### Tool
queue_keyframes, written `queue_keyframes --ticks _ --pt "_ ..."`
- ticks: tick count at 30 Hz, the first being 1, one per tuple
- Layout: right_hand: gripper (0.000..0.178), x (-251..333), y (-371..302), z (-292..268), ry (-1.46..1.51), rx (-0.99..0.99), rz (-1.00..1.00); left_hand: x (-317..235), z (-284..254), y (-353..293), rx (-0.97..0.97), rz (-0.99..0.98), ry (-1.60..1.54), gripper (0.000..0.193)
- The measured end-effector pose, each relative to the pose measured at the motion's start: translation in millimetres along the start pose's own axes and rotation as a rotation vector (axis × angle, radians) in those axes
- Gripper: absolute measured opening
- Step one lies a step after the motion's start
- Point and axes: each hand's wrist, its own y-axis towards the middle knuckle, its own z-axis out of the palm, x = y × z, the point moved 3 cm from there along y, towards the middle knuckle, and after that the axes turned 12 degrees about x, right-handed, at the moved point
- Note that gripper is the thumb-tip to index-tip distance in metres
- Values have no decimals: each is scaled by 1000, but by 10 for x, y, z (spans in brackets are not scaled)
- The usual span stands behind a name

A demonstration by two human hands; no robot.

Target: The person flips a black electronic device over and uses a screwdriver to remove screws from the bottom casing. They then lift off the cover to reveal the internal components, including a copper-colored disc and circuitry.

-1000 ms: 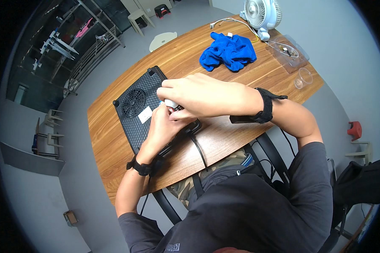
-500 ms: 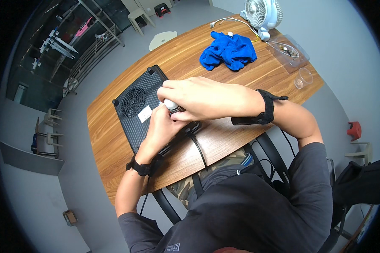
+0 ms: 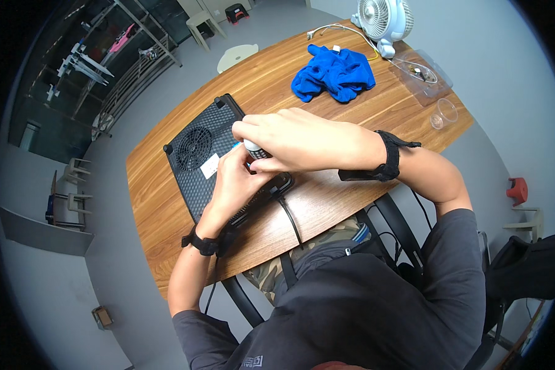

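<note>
A black laptop cooling pad (image 3: 198, 126) with a textured mesh panel, a round fan grille and a white label lies on the table. Over its right side my right hand (image 3: 277, 140) is closed around a small upright cylinder (image 3: 253, 148) with a white rounded top and a black-and-white body. The cylinder's lower end is hidden by my fingers. Close against it, my left hand (image 3: 233, 179) has its fingers curled and pinched together low over the pad. What those fingers hold cannot be made out. A bit of blue shows beside the cylinder.
A crumpled blue cloth (image 3: 336, 74) lies on the far part of the wooden table (image 3: 160, 228). Beyond it stand a white fan (image 3: 382, 24), a clear plastic tray (image 3: 419, 77) with a cable, and a clear cup (image 3: 443, 115). A black cable (image 3: 290, 219) runs off the near edge.
The cylinder and my right hand have shifted slightly to the right, and the cylinder's white top leans a little differently. My left hand has edged left. The pad has barely moved.
</note>
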Motion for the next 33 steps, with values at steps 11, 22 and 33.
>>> queue_keyframes --ticks 11,22,33 --pt "36 32 8 -71 76 11 -23 53 0 -9 -16 -24 -58 39" --pt "37 -28 -106 -399 78 -75 71 25 94 118 432 31 77 32" --pt "37 -118 -384 -535 14 -178 110 -146 300 438 455 132 257 16"
